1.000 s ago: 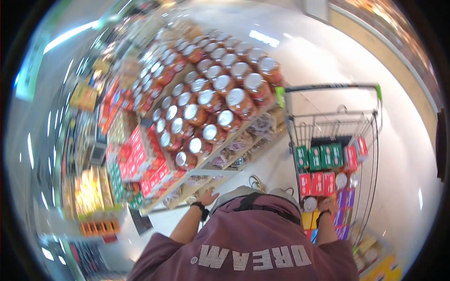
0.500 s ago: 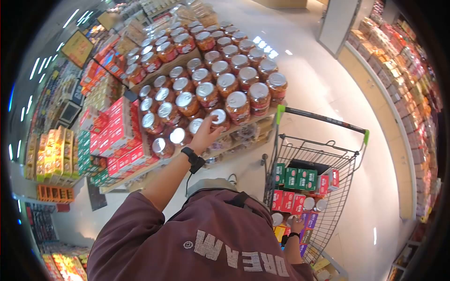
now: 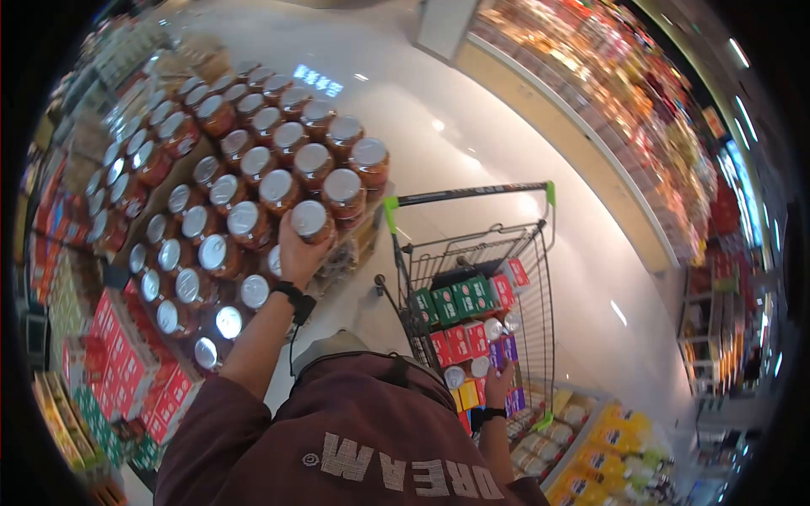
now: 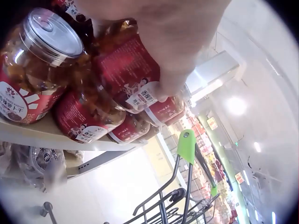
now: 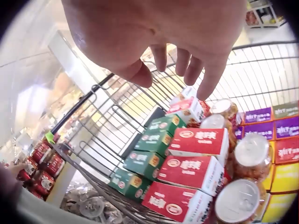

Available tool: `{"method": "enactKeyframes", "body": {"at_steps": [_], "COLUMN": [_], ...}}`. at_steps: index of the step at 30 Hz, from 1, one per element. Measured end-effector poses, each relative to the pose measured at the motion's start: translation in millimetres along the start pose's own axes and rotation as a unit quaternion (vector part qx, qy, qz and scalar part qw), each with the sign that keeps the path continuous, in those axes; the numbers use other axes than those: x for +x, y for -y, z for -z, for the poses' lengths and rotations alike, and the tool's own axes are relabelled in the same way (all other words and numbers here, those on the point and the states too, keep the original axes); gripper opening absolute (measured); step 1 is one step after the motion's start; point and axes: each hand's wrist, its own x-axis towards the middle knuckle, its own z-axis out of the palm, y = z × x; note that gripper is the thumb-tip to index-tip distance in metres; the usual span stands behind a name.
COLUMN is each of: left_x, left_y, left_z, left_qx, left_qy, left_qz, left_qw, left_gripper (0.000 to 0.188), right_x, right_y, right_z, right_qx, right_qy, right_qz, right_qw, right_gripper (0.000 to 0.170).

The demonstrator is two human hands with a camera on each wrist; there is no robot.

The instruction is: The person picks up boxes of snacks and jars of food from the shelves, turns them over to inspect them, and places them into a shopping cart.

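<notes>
With fingers and thumb curled round it, my left hand (image 3: 299,253) grips a silver-lidded jar (image 3: 311,219) at the front corner of the jar display. In the left wrist view that hand (image 4: 163,42) covers the top of a red-labelled jar (image 4: 126,70), which leans among its neighbours. My right hand (image 3: 499,390) is over the cart, beside purple boxes (image 3: 498,350). Seen from the right wrist, the hand (image 5: 159,37) hangs above red boxes (image 5: 198,142) and lidded jars (image 5: 252,151), its fingers apart and holding nothing.
The shopping cart (image 3: 472,192) stands right of the display, with green boxes (image 3: 474,297) inside. Red cartons (image 3: 126,354) are stacked at the left. Shelves of packaged goods (image 3: 591,110) line the far right, and yellow packs (image 3: 595,464) lie at the lower right.
My left hand rose from beside my body to the jars, then moved from one jar to another and took hold of it. My right hand left the jar tops in the cart. The view turned right.
</notes>
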Motion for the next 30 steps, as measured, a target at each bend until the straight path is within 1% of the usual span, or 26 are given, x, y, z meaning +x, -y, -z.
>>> {"method": "enactKeyframes", "body": {"at_steps": [1, 2, 4, 6, 7, 8, 10, 11, 12, 14, 15, 16, 17, 18, 19, 20, 21, 22, 23, 24, 26, 27, 28, 29, 30], "left_x": [-0.4, 0.7, 2.7, 5.8, 7.8, 8.4, 8.7, 8.7, 7.9, 0.7, -2.3, -6.7, -10.4, -10.8, -12.6, -13.3, -9.1, -3.0, 1.8, 3.0, 6.7, 2.8, -3.0, -5.2, 2.5], "left_y": [0.4, -1.7, -4.8, -22.6, -33.8, -44.7, -75.9, -91.0, -102.1, -139.0, -146.5, -153.1, -168.8, -180.4, -180.1, -175.4, -174.6, -172.9, -171.5, -170.5, -169.1, -170.0, -170.8, -168.1, -157.3], "left_z": [1.9, 4.1, 7.2, 20.4, 27.5, 35.0, 54.2, 63.8, 69.9, 84.0, 80.9, 79.3, 82.4, 78.2, 66.5, 55.9, 55.3, 55.5, 58.9, 59.8, 62.0, 59.3, 54.7, 51.6, 51.0], "left_qx": [-0.001, -0.003, -0.015, -0.048, -0.102, -0.159, -0.19, -0.202, -0.259, -0.375, -0.384, -0.389, -0.395, -0.405, -0.432, -0.455, -0.392, -0.326, -0.321, -0.414, -0.467, -0.466, -0.402, -0.331, -0.328], "left_qy": [0.005, 0.009, 0.003, 0.001, 0.02, 0.044, 0.087, 0.122, 0.182, 0.316, 0.369, 0.418, 0.488, 0.535, 0.497, 0.458, 0.42, 0.382, 0.372, 0.401, 0.481, 0.48, 0.449, 0.413, 0.411], "left_qz": [-0.005, -0.015, -0.044, -0.051, -0.041, -0.045, -0.081, -0.097, -0.092, -0.079, -0.116, -0.15, -0.145, -0.159, -0.125, -0.089, -0.11, -0.132, -0.117, -0.026, 0.058, 0.062, 0.014, -0.035, -0.03], "left_qw": [1.0, 1.0, 0.999, 0.998, 0.994, 0.985, 0.975, 0.967, 0.944, 0.868, 0.839, 0.807, 0.764, 0.724, 0.742, 0.759, 0.811, 0.855, 0.863, 0.817, 0.739, 0.74, 0.798, 0.848, 0.85], "left_gripper": [0.105, 0.103, 0.107, 0.103, 0.105, 0.107, 0.114, 0.121, 0.127, 0.134, 0.136, 0.139, 0.141, 0.136, 0.131, 0.126, 0.123, 0.119, 0.119, 0.119, 0.115, 0.115, 0.107, 0.099, 0.099], "right_x": [-1.2, -0.4, 3.6, 8.5, 13.1, 16.9, 18.4, 18.7, 17.5, 8.6, 2.5, -4.1, -7.3, -5.9, -5.4, -7.3, -1.6, -1.5, 0.8, 3.6, 1.8, -2.1, -6.1, -8.4, -7.6], "right_y": [18.0, 43.3, 93.6, 147.1, 164.1, 189.1, 250.8, 276.8, 303.9, 372.6, 403.2, 431.0, 446.5, 447.8, 441.9, 437.1, 442.7, 454.8, 458.4, 466.3, 471.2, 473.6, 477.1, 479.4, 478.3], "right_z": [0.9, 4.3, 8.8, 19.2, 19.4, 23.2, 32.7, 32.3, 30.9, 31.4, 26.5, 19.2, 11.1, -1.0, -14.5, -26.0, -31.3, -24.4, -24.1, -24.9, -30.3, -28.2, -23.6, -19.1, -12.2], "right_qx": [0.026, 0.03, 0.066, 0.113, 0.166, 0.167, 0.212, 0.248, 0.284, 0.317, 0.319, 0.32, 0.32, 0.363, 0.45, 0.527, 0.544, 0.502, 0.494, 0.445, 0.373, 0.373, 0.421, 0.464, 0.465], "right_qy": [-0.011, -0.012, -0.032, -0.019, -0.014, -0.031, 0.07, 0.109, 0.149, 0.237, 0.232, 0.287, 0.343, 0.335, 0.316, 0.295, 0.252, 0.189, 0.155, 0.109, 0.061, 0.064, 0.149, 0.232, 0.238], "right_qz": [0.018, 0.008, 0.014, 0.03, 0.041, 0.039, 0.079, 0.09, 0.103, 0.174, 0.175, 0.217, 0.257, 0.292, 0.183, 0.067, 0.044, 0.052, 0.06, 0.082, 0.15, 0.146, 0.098, 0.048, 0.044], "right_qw": [0.999, 0.999, 0.997, 0.993, 0.985, 0.985, 0.972, 0.958, 0.942, 0.901, 0.902, 0.876, 0.845, 0.819, 0.815, 0.794, 0.799, 0.843, 0.853, 0.885, 0.914, 0.914, 0.889, 0.853, 0.851], "right_gripper": [0.052, 0.052, 0.049, 0.047, 0.046, 0.046, 0.048, 0.055, 0.064, 0.093, 0.093, 0.107, 0.121, 0.132, 0.132, 0.133, 0.126, 0.117, 0.109, 0.108, 0.089, 0.089, 0.078, 0.067, 0.067]}}
